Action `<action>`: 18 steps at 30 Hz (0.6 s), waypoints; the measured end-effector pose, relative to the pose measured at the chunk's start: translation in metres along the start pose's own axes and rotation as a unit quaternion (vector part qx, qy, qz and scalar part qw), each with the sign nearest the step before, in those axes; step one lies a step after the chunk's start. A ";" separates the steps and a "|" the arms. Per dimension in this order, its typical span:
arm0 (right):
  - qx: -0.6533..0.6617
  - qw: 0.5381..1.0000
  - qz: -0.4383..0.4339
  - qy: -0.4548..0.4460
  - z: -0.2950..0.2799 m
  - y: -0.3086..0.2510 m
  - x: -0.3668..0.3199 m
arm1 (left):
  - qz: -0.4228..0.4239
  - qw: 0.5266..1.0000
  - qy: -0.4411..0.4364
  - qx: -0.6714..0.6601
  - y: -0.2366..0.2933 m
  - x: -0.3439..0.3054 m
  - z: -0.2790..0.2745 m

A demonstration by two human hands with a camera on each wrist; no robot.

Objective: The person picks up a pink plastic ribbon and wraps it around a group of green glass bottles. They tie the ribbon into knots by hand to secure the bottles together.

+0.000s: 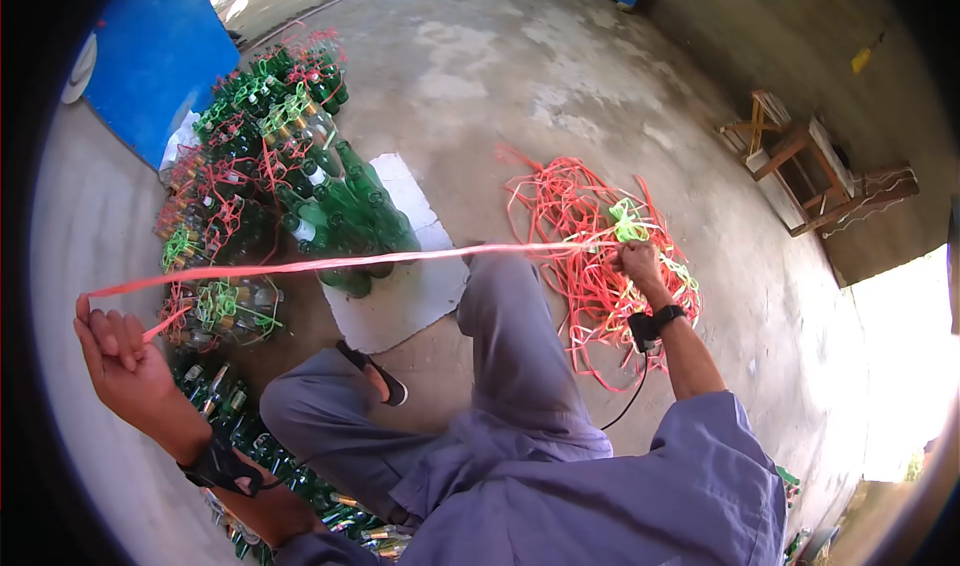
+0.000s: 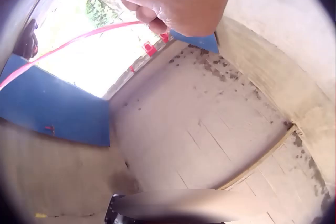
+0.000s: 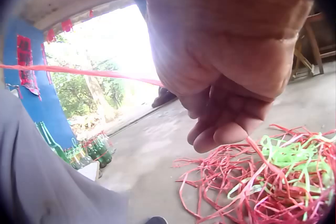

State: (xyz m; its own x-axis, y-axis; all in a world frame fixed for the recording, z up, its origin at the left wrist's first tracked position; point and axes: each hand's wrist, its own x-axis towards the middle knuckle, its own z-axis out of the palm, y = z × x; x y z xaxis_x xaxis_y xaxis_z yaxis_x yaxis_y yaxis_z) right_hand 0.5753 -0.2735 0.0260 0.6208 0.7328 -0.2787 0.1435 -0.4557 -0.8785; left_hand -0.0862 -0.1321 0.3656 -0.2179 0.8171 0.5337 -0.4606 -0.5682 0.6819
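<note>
A length of pink-red plastic strap [image 1: 400,258] stretches taut between my two hands, across my knees. My left hand [image 1: 130,366] is raised at the far left and grips one stretch of it, with a tail hanging below the fingers. On the other side, my right hand [image 1: 640,264] holds the strap in curled fingers [image 3: 218,134], and a piece of it runs down toward the floor. Under and behind that hand lies a tangled heap of red and light green strap [image 1: 590,216]. In front of my knees, green glass bottles [image 1: 360,211] stand grouped on a white board [image 1: 400,316].
Several bundles of bottles tied with red and green strap [image 1: 225,171] stand at the left, by a blue door [image 1: 165,56]. More bottles [image 1: 225,396] lie beside my left leg. Wooden stools [image 1: 810,171] are against the right wall.
</note>
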 end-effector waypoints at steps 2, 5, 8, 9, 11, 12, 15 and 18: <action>-0.071 0.996 -0.050 0.017 -0.011 -0.030 -0.004 | 0.023 0.999 0.034 0.020 0.004 0.004 -0.017; -0.219 0.917 -0.331 0.038 -0.024 -0.087 -0.001 | 0.010 0.997 0.046 0.060 -0.004 -0.005 -0.013; -0.126 0.959 -0.251 0.036 -0.011 -0.196 -0.040 | -0.057 0.998 -0.042 0.000 -0.027 -0.027 0.004; -0.065 0.961 -0.267 0.007 -0.004 -0.232 -0.061 | -0.070 0.995 -0.067 -0.002 -0.037 -0.038 0.023; -0.083 0.933 -0.349 -0.024 0.009 -0.287 -0.094 | -0.112 0.986 -0.124 0.010 -0.056 -0.052 0.046; -0.108 0.910 -0.398 -0.035 0.016 -0.313 -0.112 | -0.125 0.985 -0.116 -0.017 -0.062 -0.065 0.078; -0.096 0.850 -0.502 -0.125 0.047 -0.364 -0.152 | -0.090 0.982 -0.155 0.055 -0.077 -0.089 0.131; -0.118 0.742 -0.650 -0.119 0.086 -0.385 -0.168 | -0.179 0.960 -0.191 0.100 -0.071 -0.107 0.164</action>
State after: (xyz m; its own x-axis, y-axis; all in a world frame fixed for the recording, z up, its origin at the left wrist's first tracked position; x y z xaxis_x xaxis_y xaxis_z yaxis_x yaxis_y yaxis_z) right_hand 0.3497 -0.1778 0.3778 -0.3089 0.6862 0.6585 0.6494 0.6580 -0.3811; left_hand 0.1106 -0.1950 0.3420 0.2723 0.8900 0.3656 -0.2653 -0.2958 0.9177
